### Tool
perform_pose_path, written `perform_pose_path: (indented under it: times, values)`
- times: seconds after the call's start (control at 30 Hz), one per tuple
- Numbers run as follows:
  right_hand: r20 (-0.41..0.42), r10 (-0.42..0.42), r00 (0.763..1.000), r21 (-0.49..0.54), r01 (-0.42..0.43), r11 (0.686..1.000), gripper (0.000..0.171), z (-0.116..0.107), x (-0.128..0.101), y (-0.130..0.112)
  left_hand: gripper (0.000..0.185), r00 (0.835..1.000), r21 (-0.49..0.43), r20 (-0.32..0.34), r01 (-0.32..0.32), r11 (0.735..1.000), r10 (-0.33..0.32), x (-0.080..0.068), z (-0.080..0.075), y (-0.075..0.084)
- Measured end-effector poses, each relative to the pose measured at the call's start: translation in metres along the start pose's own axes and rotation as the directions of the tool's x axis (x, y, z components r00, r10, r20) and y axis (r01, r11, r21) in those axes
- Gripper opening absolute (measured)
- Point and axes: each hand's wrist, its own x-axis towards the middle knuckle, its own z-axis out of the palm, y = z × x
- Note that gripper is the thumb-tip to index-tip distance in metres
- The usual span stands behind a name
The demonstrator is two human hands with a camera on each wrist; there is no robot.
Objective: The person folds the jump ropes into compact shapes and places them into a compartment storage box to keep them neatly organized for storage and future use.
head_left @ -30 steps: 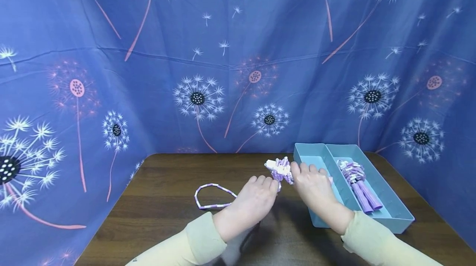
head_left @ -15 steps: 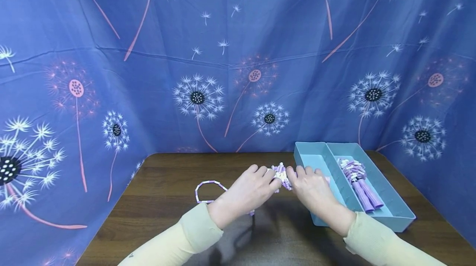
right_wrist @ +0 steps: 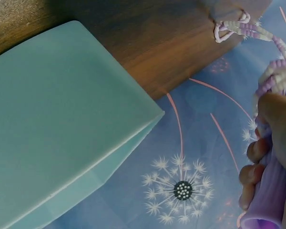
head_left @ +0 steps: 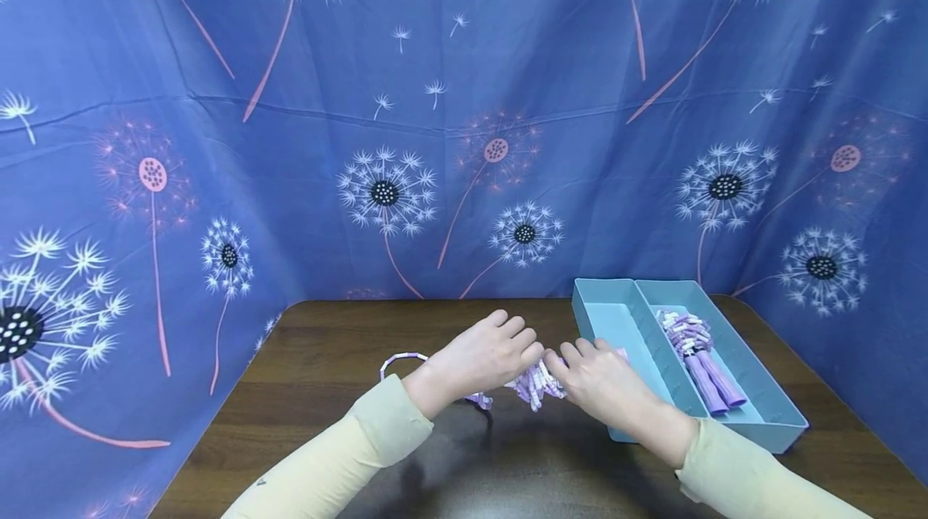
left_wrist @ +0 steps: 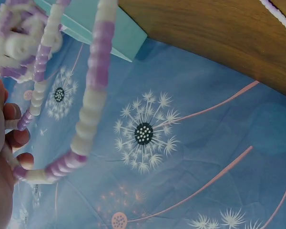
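Moved: you've pulled the beaded jump rope (head_left: 535, 384) down toward yourself, lower over the wooden table (head_left: 326, 422).
Left hand (head_left: 482, 358): curled round the beads.
Right hand (head_left: 602, 380): gripping its purple handle (right_wrist: 267, 200).
Spot: just left of the teal tray (head_left: 768, 422).

- Left hand (head_left: 482, 356) reaches forward from a pale yellow sleeve (head_left: 341, 454), back of the hand up, fingers (head_left: 524, 344) curled in a pinch.
- Right hand (head_left: 602, 382) comes in from the other side, its sleeve (head_left: 747, 483) the same colour, fingers (head_left: 573, 358) curled and gripping.
- The fingertips of both hands nearly meet at the middle.
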Motion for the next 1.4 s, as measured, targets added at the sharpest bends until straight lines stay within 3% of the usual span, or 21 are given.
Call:
perform_pose_path:
  times: [0.17, 0.37, 0.57, 0.77, 1.03, 1.13, 1.23, 1.4]
  values:
    - [-0.015, -0.041, 0.999, 0.061, 0.042, 0.997, 0.027, 0.001, -0.001, -0.004, 0.013, 1.000, 0.017, 0.007, -0.021, 1.000, 0.021, -0.002, 0.006, -0.002]
    - [-0.037, -0.128, 0.991, 0.119, 0.131, 0.984, 0.021, -0.002, 0.000, -0.013, 0.024, 0.997, 0.011, 0.070, 0.039, 0.999, -0.040, -0.005, 0.017, -0.008]
    - [-0.115, -0.147, 0.982, 0.127, 0.161, 0.979, 0.028, -0.004, 0.005, -0.012, 0.021, 0.997, -0.024, 0.066, 0.043, 0.999, -0.041, -0.008, 0.022, -0.008]
    - [-0.214, -0.134, 0.968, 0.099, 0.158, 0.982, 0.031, -0.014, 0.014, -0.004, 0.017, 0.993, -0.080, 0.055, 0.108, 0.991, -0.104, -0.015, 0.031, -0.009]
    - [-0.371, -0.074, 0.926, 0.058, 0.103, 0.993, 0.023, -0.022, 0.030, 0.010, 0.013, 0.977, -0.132, 0.012, 0.214, 0.968, -0.214, -0.007, 0.028, -0.013]
    - [-0.381, -0.064, 0.923, 0.044, 0.087, 0.995, 0.022, -0.024, 0.033, 0.015, 0.005, 0.968, -0.135, 0.026, 0.251, 0.959, -0.250, -0.006, 0.027, -0.011]
    - [-0.358, -0.042, 0.933, 0.053, 0.065, 0.996, 0.025, -0.024, 0.031, 0.019, 0.019, 0.958, -0.177, 0.053, 0.287, 0.941, -0.282, -0.007, 0.027, -0.007]
    - [-0.335, -0.013, 0.942, 0.060, 0.035, 0.998, 0.028, -0.019, 0.028, 0.022, 0.016, 0.941, -0.256, 0.048, 0.336, 0.906, -0.335, -0.008, 0.031, 0.002]
